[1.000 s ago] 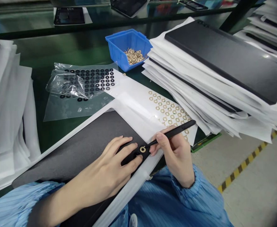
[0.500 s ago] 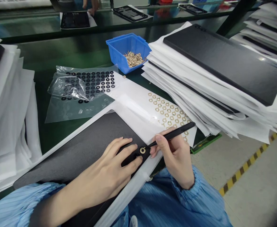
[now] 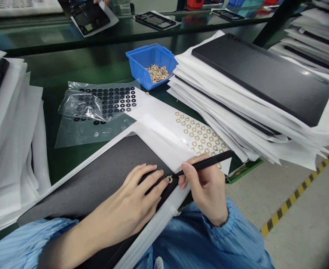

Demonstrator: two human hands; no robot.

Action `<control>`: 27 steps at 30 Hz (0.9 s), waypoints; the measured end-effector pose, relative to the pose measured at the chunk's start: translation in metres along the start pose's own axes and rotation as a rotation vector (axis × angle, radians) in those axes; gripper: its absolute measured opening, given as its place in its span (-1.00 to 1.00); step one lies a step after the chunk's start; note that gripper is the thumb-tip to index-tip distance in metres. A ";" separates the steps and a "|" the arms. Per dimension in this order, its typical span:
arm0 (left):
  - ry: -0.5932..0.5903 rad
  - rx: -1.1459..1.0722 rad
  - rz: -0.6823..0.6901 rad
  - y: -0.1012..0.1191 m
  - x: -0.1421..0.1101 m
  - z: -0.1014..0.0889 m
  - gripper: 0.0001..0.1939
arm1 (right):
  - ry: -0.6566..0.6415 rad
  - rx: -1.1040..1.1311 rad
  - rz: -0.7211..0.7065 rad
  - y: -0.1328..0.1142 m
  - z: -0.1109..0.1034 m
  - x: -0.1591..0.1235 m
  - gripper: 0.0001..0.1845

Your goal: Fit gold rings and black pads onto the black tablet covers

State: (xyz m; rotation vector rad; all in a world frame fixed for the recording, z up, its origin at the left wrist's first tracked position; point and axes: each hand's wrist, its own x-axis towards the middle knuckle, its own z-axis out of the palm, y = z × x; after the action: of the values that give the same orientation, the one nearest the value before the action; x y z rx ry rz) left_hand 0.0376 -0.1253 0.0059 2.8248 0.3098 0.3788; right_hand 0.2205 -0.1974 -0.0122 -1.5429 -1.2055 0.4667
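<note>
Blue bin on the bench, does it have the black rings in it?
No, the blue bin holds a loose pile of gold-coloured rings; the black rings lie on a clear plastic sheet beside it.

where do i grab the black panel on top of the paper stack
Probably by its two short ends, coming from above: the black panel is long and flat, lying on loose white sheets, and nothing rests on it, so both ends look free.

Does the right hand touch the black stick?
Touching. The head view shows the right hand holding the black stick pinched in its fingers, with no gap between them.
</note>
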 end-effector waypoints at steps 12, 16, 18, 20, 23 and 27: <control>-0.022 0.086 -0.042 0.003 0.001 0.004 -0.60 | 0.006 0.234 -0.009 0.002 -0.002 -0.006 -0.89; 0.020 0.102 -0.059 0.003 0.001 0.006 -0.62 | -0.011 0.245 -0.044 0.006 -0.001 -0.007 -0.91; 0.013 0.098 -0.049 0.002 0.002 0.006 -0.60 | -0.024 0.238 -0.070 0.007 0.000 -0.007 -0.92; 0.007 0.090 -0.029 0.001 0.003 0.005 -0.59 | -0.029 0.211 -0.093 0.007 0.001 -0.006 -0.93; 0.039 0.062 -0.020 0.001 0.002 0.005 -0.63 | -0.027 0.164 -0.124 0.006 0.001 -0.005 -0.92; 0.074 0.034 -0.028 0.002 0.000 0.005 -0.68 | -0.037 0.133 -0.162 0.005 -0.002 -0.003 -0.89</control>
State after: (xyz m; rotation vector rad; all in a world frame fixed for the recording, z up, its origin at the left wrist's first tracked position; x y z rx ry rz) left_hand 0.0399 -0.1280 0.0015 2.8413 0.3745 0.4777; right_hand 0.2230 -0.2000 -0.0170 -1.3179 -1.2902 0.4607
